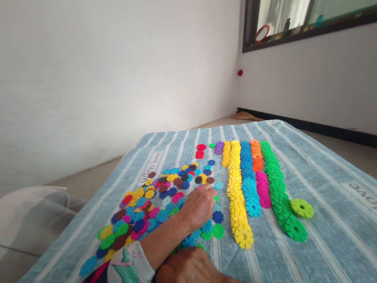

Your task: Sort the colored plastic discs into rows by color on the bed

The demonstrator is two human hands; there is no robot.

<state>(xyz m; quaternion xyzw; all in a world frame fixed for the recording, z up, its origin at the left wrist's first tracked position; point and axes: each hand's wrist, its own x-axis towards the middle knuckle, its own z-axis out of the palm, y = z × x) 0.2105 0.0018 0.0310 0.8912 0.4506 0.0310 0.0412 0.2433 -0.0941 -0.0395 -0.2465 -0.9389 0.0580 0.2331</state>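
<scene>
My left hand (199, 207) reaches over the right side of a loose pile of mixed-colour notched plastic discs (164, 214). Its fingers are curled together, and whatever they grip is hidden. Lower down, my right hand (192, 274) is closed near the pile's bottom edge, its fingertips out of sight. Beside the left hand lie a dark blue disc (218, 216) and a green disc (218, 231). To the right, overlapping discs form rows by colour: yellow (235, 176), blue (246, 160), light blue (252, 197), pink (262, 190), orange (256, 152) and green (275, 182).
A striped blue-grey cloth (329, 224) covers the surface. A lime disc (302, 208) sits right of the green row. Short groups of red discs (201, 151), purple discs (219, 147) and darker yellow discs (226, 153) lie at the far end. A white wall (110, 55) stands behind.
</scene>
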